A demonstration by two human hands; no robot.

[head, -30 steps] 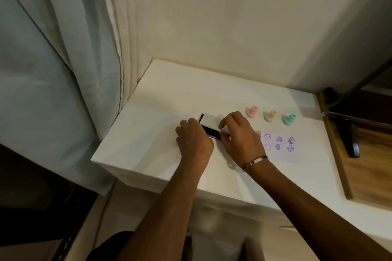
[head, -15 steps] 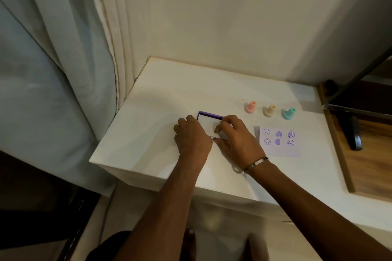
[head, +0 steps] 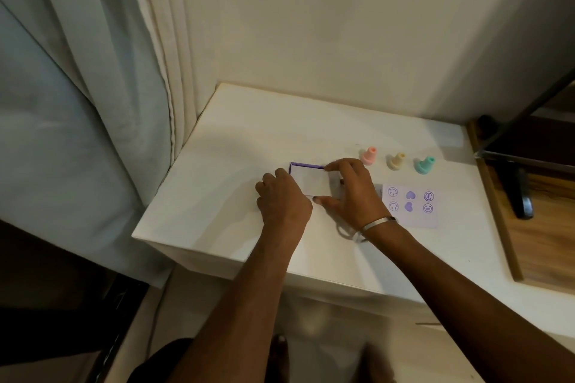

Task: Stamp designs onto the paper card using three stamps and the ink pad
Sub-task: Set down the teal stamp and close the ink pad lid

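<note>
The ink pad [head: 311, 179] lies flat on the white table [head: 217, 190], its white lid down over a purple rim. My left hand [head: 281, 199] rests against its left end. My right hand [head: 351, 193] spans the right end, index finger on the far edge and thumb on the near edge. Three stamps stand in a row behind: pink [head: 368, 155], yellow [head: 396, 161], teal [head: 424, 165]. The paper card [head: 410, 205] lies right of my right hand and carries purple prints: smileys and hearts.
A curtain [head: 93, 102] hangs at the left, a plain wall behind the table. At the right is a wooden surface [head: 541, 242] with a dark object [head: 521, 196] on it. The table's front edge drops off near my forearms.
The ink pad's lid was tilted up with the dark pad showing; it now lies flat and closed. My right hand has spread across the lid's right end.
</note>
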